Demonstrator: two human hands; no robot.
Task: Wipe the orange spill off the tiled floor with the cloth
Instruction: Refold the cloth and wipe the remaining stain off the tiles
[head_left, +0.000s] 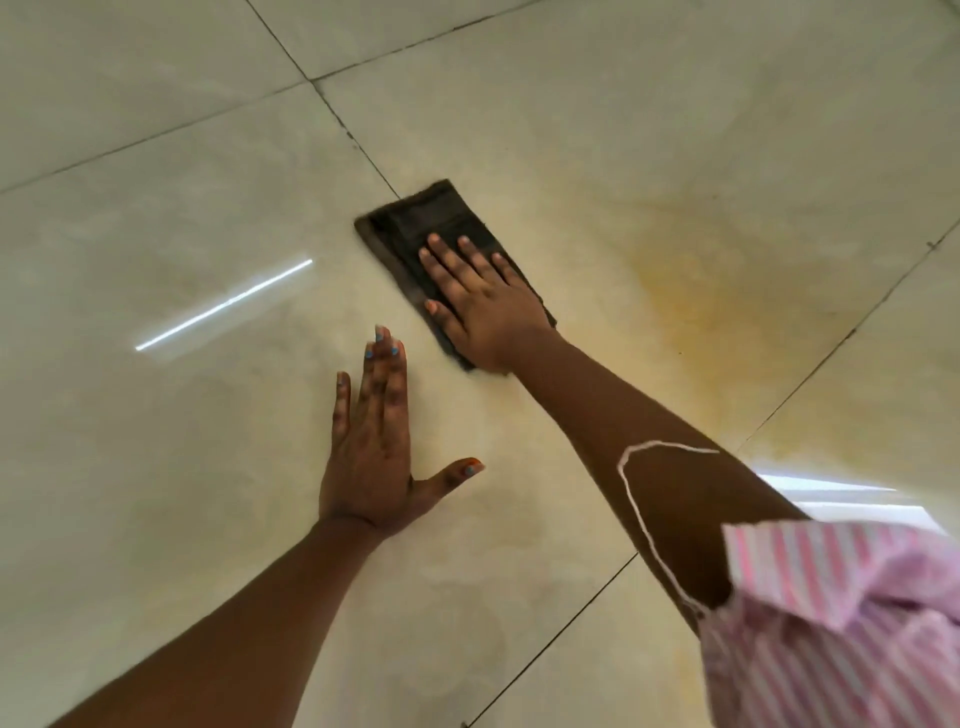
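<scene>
- Pink striped sleeve (831, 623) hangs nearest, right arm reaching out.
- Right hand (480, 301) presses flat, fingers straight, on the dark cloth (415, 228).
- Left hand (371, 441) lies flat beside the cloth, bracing on the tiled floor (156, 467).
- Orange spill (691, 306) lies right of the cloth; sweep rightward, pressing evenly.

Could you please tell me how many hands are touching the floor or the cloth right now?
2. The left hand lies flat on the bare tile; the right hand presses flat on the dark cloth, left of the orange spill. Neither is hidden.
</scene>
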